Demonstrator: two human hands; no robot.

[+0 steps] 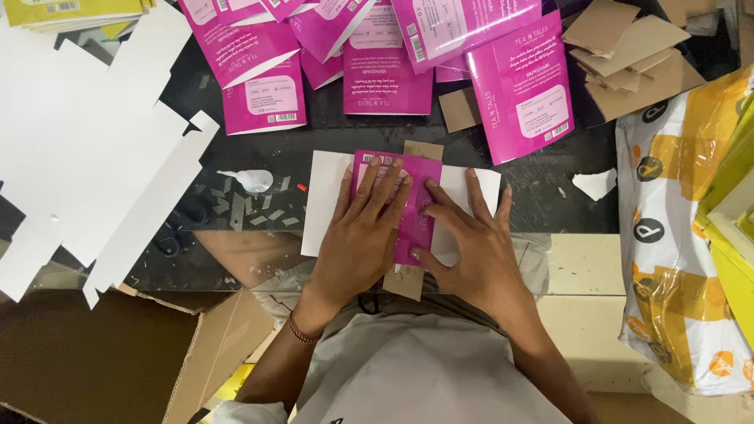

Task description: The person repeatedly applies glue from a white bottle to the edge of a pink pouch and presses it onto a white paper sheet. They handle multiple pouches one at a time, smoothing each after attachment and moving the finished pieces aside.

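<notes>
On the far left, big flat white cardboard sheets (86,149) lie on the dark table (542,204), out of the way. Next to them sits a small glue bottle (250,180) with bits of cut paper around it, close enough to grab.

In the middle, the left hand (365,235) lies flat with fingers spread wide. It presses down on a pink printed sheet (412,204) that sits across a white card (326,200). The flat press looks meant to keep the sheet from sliding. The right hand (471,243) is also open and flat, touching the pink sheet's right edge and the white card.

Behind them, more pink sheets (518,86) lie in a loose pile. To the right are brown card pieces (628,47) and a white and yellow bag (675,235).
</notes>
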